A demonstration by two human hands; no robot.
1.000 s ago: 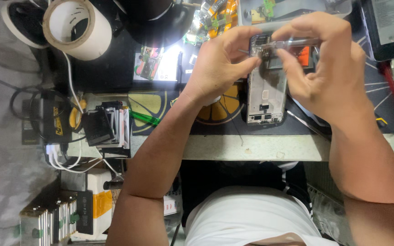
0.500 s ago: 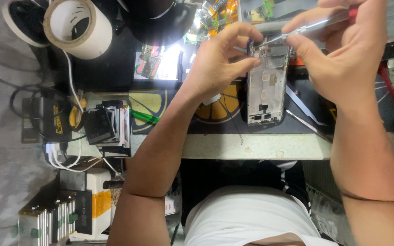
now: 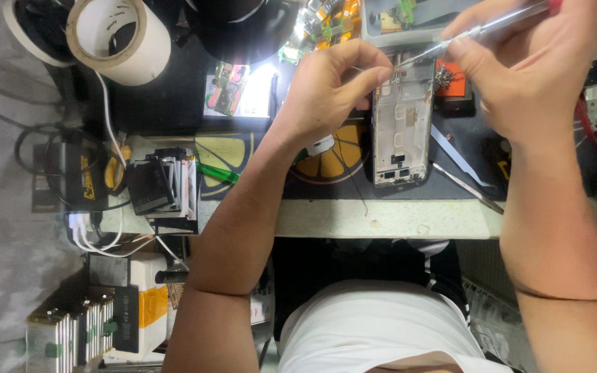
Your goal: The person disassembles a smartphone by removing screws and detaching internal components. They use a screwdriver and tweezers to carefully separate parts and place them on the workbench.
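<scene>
An opened phone frame (image 3: 399,131) lies face up on a dark work mat (image 3: 450,159), its inner parts showing. My left hand (image 3: 333,90) is pinched at the frame's top left corner, thumb and forefinger together. My right hand (image 3: 526,69) hovers above and to the right of the frame and grips a thin metal tool (image 3: 478,29) with a red end. The tool's tip points down at the top edge of the frame, close to my left fingertips. Whether anything small sits between the left fingers is too fine to tell.
Metal tweezers (image 3: 466,185) lie on the mat right of the phone. A bright lamp (image 3: 243,27) and a roll of pale tape (image 3: 115,34) stand at the back left. A stack of flat batteries (image 3: 164,186), a green tool (image 3: 219,173) and cables (image 3: 98,228) crowd the left.
My right hand has lifted off the top of the phone frame and moved up and right, now holding the thin tool aimed at it. The left hand has stayed pinched in place.
</scene>
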